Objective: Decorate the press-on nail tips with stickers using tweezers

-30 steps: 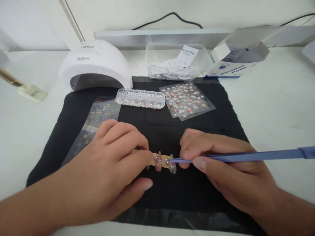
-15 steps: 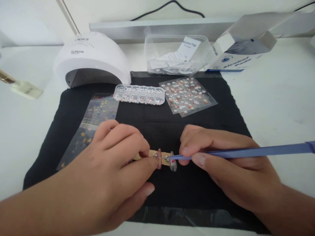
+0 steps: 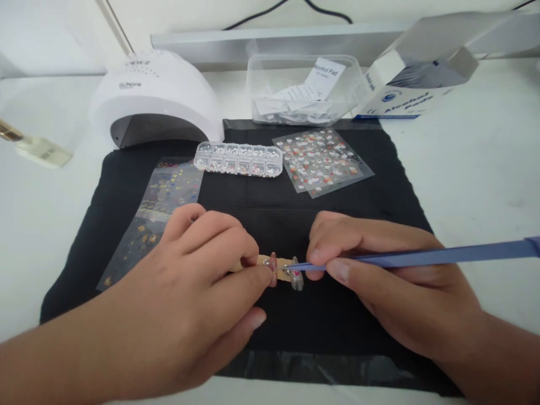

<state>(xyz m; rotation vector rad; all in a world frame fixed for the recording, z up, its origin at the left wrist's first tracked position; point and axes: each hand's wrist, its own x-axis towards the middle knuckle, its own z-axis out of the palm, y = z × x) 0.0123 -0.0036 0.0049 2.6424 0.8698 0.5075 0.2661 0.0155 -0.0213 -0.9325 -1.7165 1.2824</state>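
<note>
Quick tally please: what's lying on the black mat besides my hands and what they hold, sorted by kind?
Sticker sheets: 2, one at the left, one at the right
Compartment boxes of small gems: 1
Total: 3 on the black mat
Held apart from these: the left hand pins a stick of false nails; the right hand holds blue tweezers.

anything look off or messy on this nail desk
Mostly tidy. The alcohol pad box lies tipped on its side at the back right with its flap open, and the two sticker sheets by the rhinestone case overlap askew. Nothing looks spilled or broken.
</note>
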